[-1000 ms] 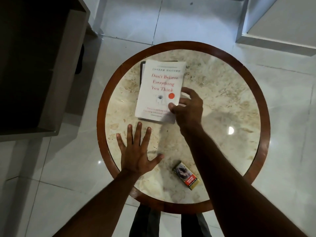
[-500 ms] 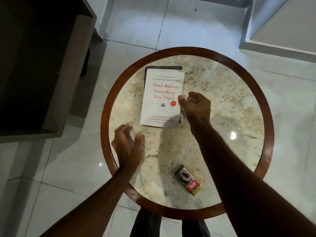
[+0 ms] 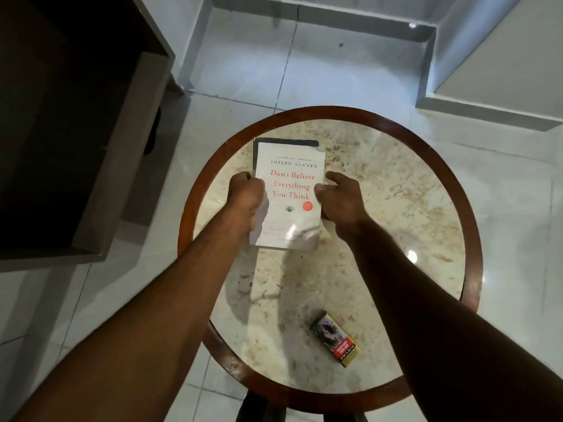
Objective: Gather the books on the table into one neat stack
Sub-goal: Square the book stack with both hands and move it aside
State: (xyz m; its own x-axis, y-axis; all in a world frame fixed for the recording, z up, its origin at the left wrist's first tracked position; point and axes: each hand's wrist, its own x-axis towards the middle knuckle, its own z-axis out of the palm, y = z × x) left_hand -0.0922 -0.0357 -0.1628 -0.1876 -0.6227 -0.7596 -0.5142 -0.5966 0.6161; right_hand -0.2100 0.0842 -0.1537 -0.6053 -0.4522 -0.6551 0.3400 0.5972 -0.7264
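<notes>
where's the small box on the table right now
In the head view, the small box lies on the round table's near edge, beside the right forearm and well short of the white book.

I see a small rectangular packet (image 3: 335, 343) lying flat and slantwise on the near right part of the round counter (image 3: 396, 208), with a picture on its far half and a red band with yellowish edges on its near end. The counter top is mottled beige stone inside a reddish-brown wooden rim. To my left stands a dark cabinet (image 3: 76, 132) with pale edges. Glossy white floor tiles (image 3: 243, 71) lie all around, and a pale raised ledge (image 3: 487, 86) sits far right.
</notes>
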